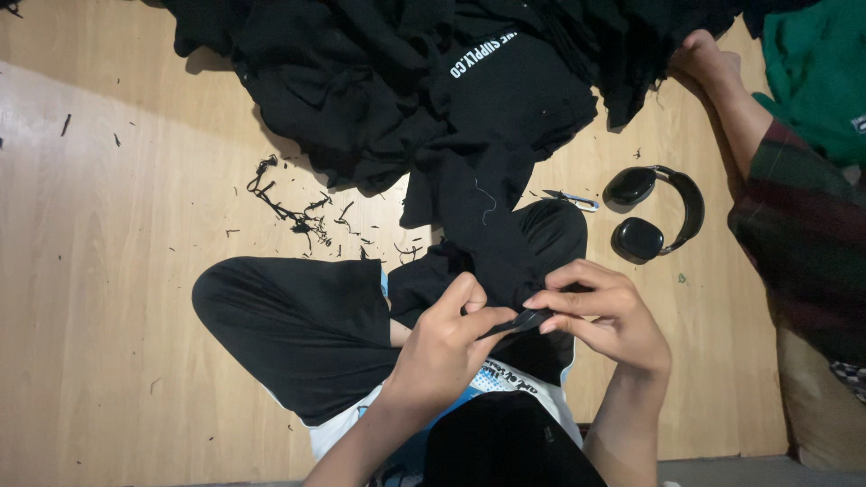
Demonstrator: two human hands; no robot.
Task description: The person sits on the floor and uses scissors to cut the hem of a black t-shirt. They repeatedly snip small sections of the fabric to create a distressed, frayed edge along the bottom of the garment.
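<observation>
Two hands are working together low in the head view, above the person's crossed legs in black trousers [298, 329]. The left hand [442, 347] is pinching a small fold of a black garment [492, 225] between thumb and fingers, and the right hand [604, 316] is closing its fingertips on the same fold from the other side, so both are narrow and gripping cloth. That garment is trailing up from the lap to a large heap of black clothing [397, 81] on the wooden floor [99, 271]. Thread scraps [289, 207] are lying scattered left of the heap; a small thread snipper [573, 198] and black headphones [654, 212] are resting to the right, well apart from the hands. Another person's foot [708, 59] is showing at the upper right. Judging by this, the person is picking at a seam edge; freeing it further would call for a steady pinch and a fine pull.
</observation>
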